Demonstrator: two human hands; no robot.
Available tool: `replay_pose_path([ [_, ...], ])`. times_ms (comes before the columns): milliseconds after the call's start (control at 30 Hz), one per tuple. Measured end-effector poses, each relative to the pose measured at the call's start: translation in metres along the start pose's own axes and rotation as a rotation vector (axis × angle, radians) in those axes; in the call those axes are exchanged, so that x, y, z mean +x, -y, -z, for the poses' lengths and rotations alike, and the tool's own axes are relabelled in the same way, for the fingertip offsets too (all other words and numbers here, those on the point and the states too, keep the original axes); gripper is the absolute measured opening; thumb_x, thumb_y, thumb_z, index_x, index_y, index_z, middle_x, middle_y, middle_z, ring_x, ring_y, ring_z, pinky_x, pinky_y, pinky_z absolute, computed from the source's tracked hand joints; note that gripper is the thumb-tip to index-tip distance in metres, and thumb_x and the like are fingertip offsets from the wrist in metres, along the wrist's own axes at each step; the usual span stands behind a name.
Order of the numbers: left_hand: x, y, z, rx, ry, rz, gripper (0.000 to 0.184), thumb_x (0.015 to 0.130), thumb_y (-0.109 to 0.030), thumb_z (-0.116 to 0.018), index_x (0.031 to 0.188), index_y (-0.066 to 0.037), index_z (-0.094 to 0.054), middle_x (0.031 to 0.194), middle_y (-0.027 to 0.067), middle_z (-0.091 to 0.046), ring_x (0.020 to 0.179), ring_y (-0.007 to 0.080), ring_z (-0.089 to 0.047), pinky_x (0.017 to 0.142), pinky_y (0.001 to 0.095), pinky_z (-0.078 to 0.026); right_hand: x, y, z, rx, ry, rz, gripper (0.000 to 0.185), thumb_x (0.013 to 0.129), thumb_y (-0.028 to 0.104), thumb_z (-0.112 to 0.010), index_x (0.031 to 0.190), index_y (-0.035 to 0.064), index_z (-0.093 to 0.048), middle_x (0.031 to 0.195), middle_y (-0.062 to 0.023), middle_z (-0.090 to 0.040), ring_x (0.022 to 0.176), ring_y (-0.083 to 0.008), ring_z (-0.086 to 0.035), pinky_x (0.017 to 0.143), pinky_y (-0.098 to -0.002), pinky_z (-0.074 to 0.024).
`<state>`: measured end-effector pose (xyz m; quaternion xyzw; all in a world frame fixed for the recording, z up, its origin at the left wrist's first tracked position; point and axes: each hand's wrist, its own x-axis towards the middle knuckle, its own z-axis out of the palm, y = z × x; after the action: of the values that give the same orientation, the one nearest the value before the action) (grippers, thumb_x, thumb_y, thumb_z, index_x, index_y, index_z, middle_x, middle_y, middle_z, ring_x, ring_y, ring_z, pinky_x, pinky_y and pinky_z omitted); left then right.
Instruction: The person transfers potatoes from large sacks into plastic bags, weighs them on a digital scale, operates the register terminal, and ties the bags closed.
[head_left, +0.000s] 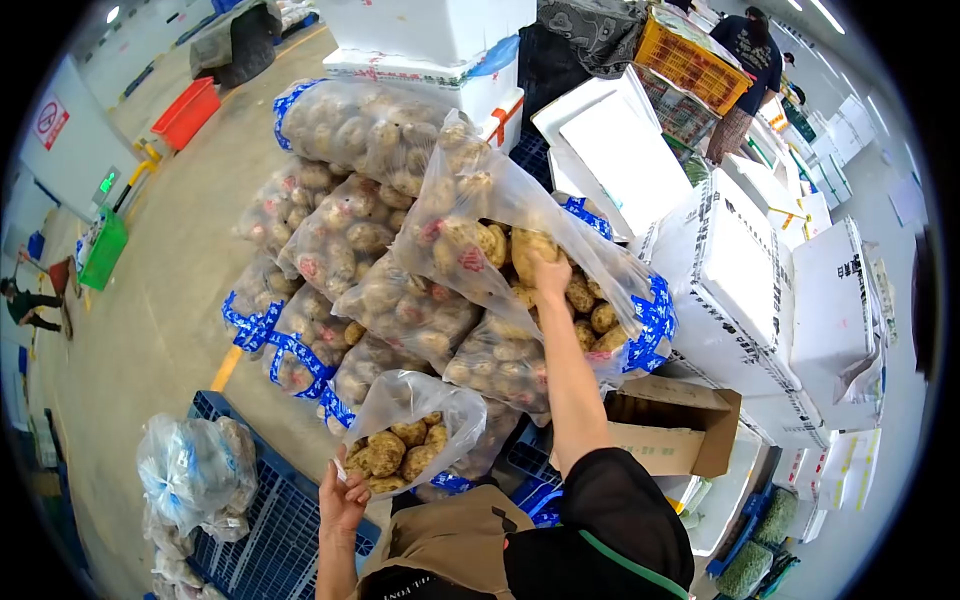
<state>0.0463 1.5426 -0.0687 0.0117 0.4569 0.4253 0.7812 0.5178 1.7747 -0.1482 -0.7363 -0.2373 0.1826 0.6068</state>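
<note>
My left hand [343,497] pinches the edge of a clear plastic bag [462,410] low in the middle of the view. Several yellowish-brown potatoes [385,454] lie inside this bag, and its mouth is spread wide. Reaching forward, my right hand [549,272] has its fingers closed on a large potato [530,246] in the opening of a torn clear sack [450,215]. More potatoes [603,318] show around the hand within that sack. Under and beside it are several other full potato sacks [345,235], tied with blue printed tape [652,322].
White foam boxes [725,265] are stacked on the right, with an open cardboard box [665,430] nearer me. A blue pallet [260,520] and wrapped bags [190,465] are at lower left. Further off are a red bin [187,113], a green bin [102,250] and two people [752,65].
</note>
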Motion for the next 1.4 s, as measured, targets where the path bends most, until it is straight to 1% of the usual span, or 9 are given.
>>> replay_pose_path([
  [133,0.004,-0.003,-0.004,0.011,-0.031,0.025,0.054,0.095,-0.045,-0.042,0.142,-0.022,-0.028,0.066,-0.0035,-0.038,0.049,0.0056,-0.03,0.051,0.0226,-0.028,-0.07,-0.004,0.071,0.697,0.318,-0.517,0.05,0.074,0.01,-0.068,0.118,-0.0059,-0.049,0.112,-0.0143,-0.058,0.099,-0.0258,-0.059,0.084,-0.038,-0.0487],
  [400,0.024,-0.001,-0.008,-0.07,0.024,0.105,0.052,0.096,-0.042,-0.041,0.143,-0.027,-0.023,0.068,-0.0014,-0.038,0.049,0.0067,-0.03,0.053,0.0242,-0.029,-0.246,-0.032,0.084,0.353,1.064,-0.952,0.047,0.074,0.017,-0.069,0.115,-0.0021,-0.055,0.108,-0.0148,-0.06,0.101,-0.0213,-0.058,0.085,-0.0362,-0.0498],
  [500,0.023,-0.003,-0.004,-0.081,0.044,0.076,0.051,0.096,-0.043,-0.039,0.142,-0.025,-0.026,0.066,-0.0023,-0.038,0.048,0.0072,-0.03,0.05,0.0238,-0.028,-0.243,-0.028,0.051,-0.389,1.291,-0.093,0.056,0.071,0.024,-0.072,0.118,0.0001,-0.053,0.11,-0.0133,-0.061,0.097,-0.0251,-0.06,0.089,-0.037,-0.0471],
  [533,0.022,-0.002,0.002,-0.057,0.044,0.066,0.051,0.096,-0.044,-0.037,0.142,-0.023,-0.027,0.065,-0.0034,-0.037,0.047,0.0072,-0.03,0.048,0.0233,-0.027,-0.228,-0.051,0.035,-0.562,1.044,0.404,0.045,0.075,0.023,-0.069,0.112,0.0007,-0.057,0.103,-0.0135,-0.064,0.094,-0.0274,-0.06,0.085,-0.0389,-0.0468],
  [700,0.01,-0.004,0.006,-0.077,-0.025,0.05,0.05,0.097,-0.042,-0.039,0.142,-0.023,-0.027,0.069,-0.0023,-0.035,0.051,0.0071,-0.028,0.051,0.0226,-0.026,-0.06,0.005,-0.004,-0.262,0.08,0.568,0.033,0.085,0.025,-0.057,0.1,-0.0046,-0.057,0.091,-0.0257,-0.059,0.087,-0.0361,-0.058,0.075,-0.0421,-0.0442],
  [967,0.016,-0.003,-0.002,0.005,-0.031,0.043,0.054,0.094,-0.044,-0.045,0.141,-0.024,-0.029,0.067,-0.0048,-0.035,0.05,0.0044,-0.028,0.053,0.0213,-0.028,-0.001,0.008,-0.072,-0.241,0.573,0.096,0.06,0.081,0.043,-0.06,0.122,0.0005,-0.054,0.117,-0.0254,-0.056,0.111,-0.033,-0.053,0.093,-0.0359,-0.0405],
  [1233,0.025,-0.001,-0.012,0.009,-0.059,0.084,0.05,0.093,-0.043,-0.046,0.139,-0.027,-0.033,0.069,-0.0037,-0.037,0.051,0.0055,-0.028,0.052,0.0218,-0.027,0.026,-0.027,-0.09,-0.814,0.598,0.479,0.072,0.074,0.039,-0.067,0.132,0.0037,-0.042,0.111,-0.0208,-0.061,0.1,-0.0271,-0.06,0.083,-0.0347,-0.048],
  [1267,0.024,0.001,-0.013,0.003,-0.084,0.09,0.05,0.094,-0.042,-0.046,0.139,-0.028,-0.033,0.069,-0.0038,-0.036,0.051,0.0056,-0.028,0.052,0.0218,-0.027,0.003,0.012,-0.083,-0.331,0.775,-0.06,0.064,0.061,0.037,-0.076,0.108,-0.0028,-0.058,0.109,-0.0267,-0.059,0.108,-0.0337,-0.054,0.095,-0.0406,-0.041],
  [1400,0.029,0.0,-0.001,-0.043,-0.047,0.08,0.047,0.095,-0.042,-0.043,0.139,-0.029,-0.033,0.067,-0.0042,-0.033,0.051,0.0061,-0.026,0.052,0.0222,-0.026,0.0,-0.028,-0.083,-0.479,0.224,0.505,0.073,0.057,0.041,-0.078,0.111,-0.0026,-0.056,0.103,-0.0281,-0.057,0.103,-0.0428,-0.05,0.093,-0.0458,-0.0393],
])
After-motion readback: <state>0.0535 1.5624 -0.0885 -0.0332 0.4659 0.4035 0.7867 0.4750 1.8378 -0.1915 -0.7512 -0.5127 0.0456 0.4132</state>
